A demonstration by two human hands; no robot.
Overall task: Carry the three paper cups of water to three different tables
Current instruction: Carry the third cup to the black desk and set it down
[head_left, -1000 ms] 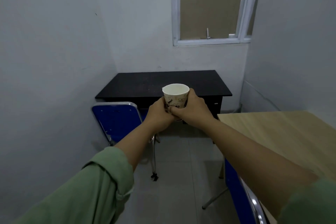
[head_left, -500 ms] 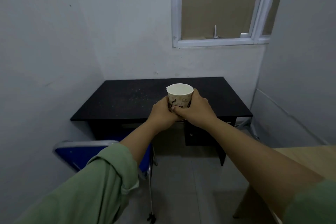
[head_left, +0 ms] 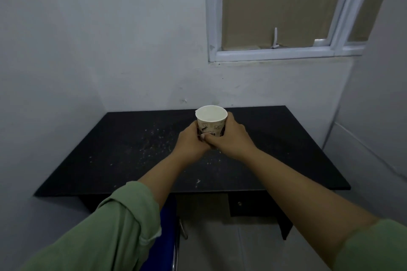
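Observation:
A white paper cup (head_left: 211, 120) with dark printed figures stands upright between both hands, over the middle of a black table (head_left: 123, 160). My left hand (head_left: 191, 143) wraps its left side and my right hand (head_left: 231, 138) wraps its right side and front. The cup's bottom is hidden by my fingers, so I cannot tell whether it touches the tabletop. Pale crumbs or specks are scattered over the tabletop left of the cup. No other cups are in view.
The black table sits in a corner, with grey walls to the left, behind and to the right. A white-framed window (head_left: 277, 53) is above it. A blue chair (head_left: 169, 237) with a metal frame stands in front of the table, under my left arm. A drawer (head_left: 244, 204) hangs under the tabletop.
I have walked closer to the black table, which now fills the lower view. The cup, held in both hands throughout, has come over the tabletop. The wooden table at right has left the view.

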